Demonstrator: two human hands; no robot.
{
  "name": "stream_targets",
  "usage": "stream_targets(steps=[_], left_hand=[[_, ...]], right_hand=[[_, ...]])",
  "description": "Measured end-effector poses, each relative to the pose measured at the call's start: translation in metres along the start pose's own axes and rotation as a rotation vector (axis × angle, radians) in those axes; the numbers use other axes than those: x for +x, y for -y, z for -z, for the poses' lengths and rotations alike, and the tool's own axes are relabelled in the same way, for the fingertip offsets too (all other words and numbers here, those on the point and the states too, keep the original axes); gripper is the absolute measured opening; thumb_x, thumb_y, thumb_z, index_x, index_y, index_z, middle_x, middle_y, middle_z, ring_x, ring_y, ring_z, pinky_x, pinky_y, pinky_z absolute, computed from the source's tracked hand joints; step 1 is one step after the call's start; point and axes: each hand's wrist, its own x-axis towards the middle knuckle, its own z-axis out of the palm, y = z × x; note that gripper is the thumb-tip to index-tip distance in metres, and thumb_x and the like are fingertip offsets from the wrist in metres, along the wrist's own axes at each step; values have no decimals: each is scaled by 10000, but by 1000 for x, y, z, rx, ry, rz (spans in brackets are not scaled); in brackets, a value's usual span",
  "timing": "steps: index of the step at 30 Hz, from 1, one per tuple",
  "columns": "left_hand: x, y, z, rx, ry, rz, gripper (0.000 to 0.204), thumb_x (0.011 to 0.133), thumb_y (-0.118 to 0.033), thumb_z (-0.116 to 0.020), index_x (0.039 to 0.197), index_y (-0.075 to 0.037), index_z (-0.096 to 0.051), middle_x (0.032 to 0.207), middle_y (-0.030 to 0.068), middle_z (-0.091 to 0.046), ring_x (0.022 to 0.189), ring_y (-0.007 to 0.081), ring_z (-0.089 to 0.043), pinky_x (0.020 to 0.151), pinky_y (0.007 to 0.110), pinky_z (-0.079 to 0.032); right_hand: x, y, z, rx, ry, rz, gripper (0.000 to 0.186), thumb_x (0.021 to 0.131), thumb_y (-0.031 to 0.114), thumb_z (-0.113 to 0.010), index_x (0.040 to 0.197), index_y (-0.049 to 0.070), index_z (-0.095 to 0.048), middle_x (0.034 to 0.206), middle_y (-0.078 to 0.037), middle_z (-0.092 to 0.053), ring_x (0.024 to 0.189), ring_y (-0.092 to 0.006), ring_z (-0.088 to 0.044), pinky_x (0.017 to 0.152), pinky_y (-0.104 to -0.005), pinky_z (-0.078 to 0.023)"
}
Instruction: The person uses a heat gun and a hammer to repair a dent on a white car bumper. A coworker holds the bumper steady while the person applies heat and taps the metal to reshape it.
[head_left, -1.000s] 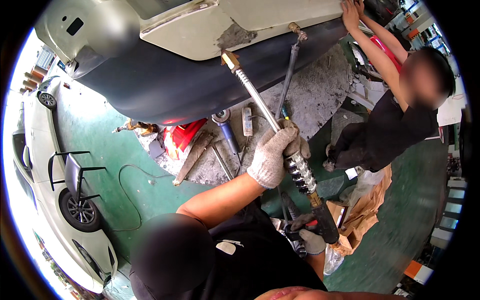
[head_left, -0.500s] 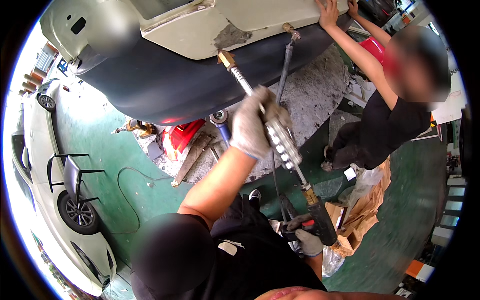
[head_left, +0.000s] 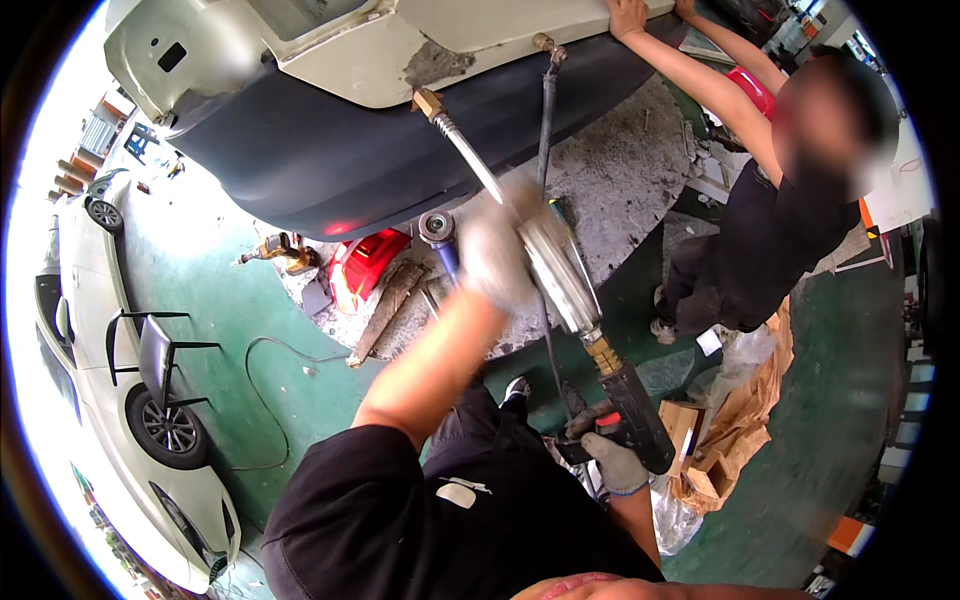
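Observation:
A slide-hammer dent puller runs diagonally before me, its brass tip [head_left: 430,104] at the bare, scraped patch [head_left: 437,64] on a cream car panel. My left hand [head_left: 490,262], gloved and smeared by motion, is closed around the upper end of its sliding metal weight [head_left: 560,275]. At the lower end sits a black pistol handle [head_left: 640,420] with a red trigger. My right hand [head_left: 615,465], in a grey-and-white glove, wraps that handle. Beside the tip, a brass clamp [head_left: 545,42] with a dark cable [head_left: 547,120] is attached at the panel's edge.
A co-worker [head_left: 770,240] at the right rests both hands on the car. Below the bumper [head_left: 330,180] lie a red tail light [head_left: 365,268], a grinder [head_left: 438,232] and a power tool [head_left: 285,252]. Cardboard [head_left: 760,400] lies lower right. A chair [head_left: 158,355] and white car [head_left: 95,340] stand left.
My left hand and the weight have slid down the rod toward the pistol handle, narrowing the gap there. My right hand keeps its grip. The whole view has shifted slightly.

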Motion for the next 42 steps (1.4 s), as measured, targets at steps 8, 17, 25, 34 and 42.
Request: stream_targets(steps=[8,17,25,34,42], left_hand=[[17,18,39,-447,923,193,373,1113,-362,-509,818,-135,-507,549,-80,-371,551,146,-484,535,351,-432],[-14,30,39,789,173,-111,412,993,-215,-768,1236,-55,-476,1063,74,-629,988,181,-637,881,356,-543],[-35,59,70,597,200,207,195,1035,-200,-692,1120,-61,-584,974,30,-643,962,142,-594,884,318,-491],[-21,16,27,1325,457,12,584,964,-294,-778,1409,-8,-529,1326,177,-627,1215,309,-626,1050,408,-511],[19,-215,-32,3091,355,-1337,989,932,-583,-732,1659,-14,-377,1708,233,-376,1621,415,-291,1314,566,-219]], right_hand=[[15,-9,9,-735,-101,653,411,836,59,-820,1223,27,-686,1056,-109,-718,924,-282,-700,842,-386,-571],[35,-34,39,707,60,-114,465,772,239,-697,1188,36,-655,804,-93,-610,718,-266,-587,712,-444,-476],[-2,-123,52,845,27,-174,409,867,329,-753,1180,83,-666,814,-55,-578,684,-254,-549,688,-443,-419],[39,-127,40,1221,416,9,423,935,257,-647,1333,114,-657,767,-2,-508,633,-156,-469,663,-365,-367],[41,-203,33,1514,539,-64,519,964,277,-617,1466,144,-631,778,19,-527,658,-133,-484,687,-350,-353]])
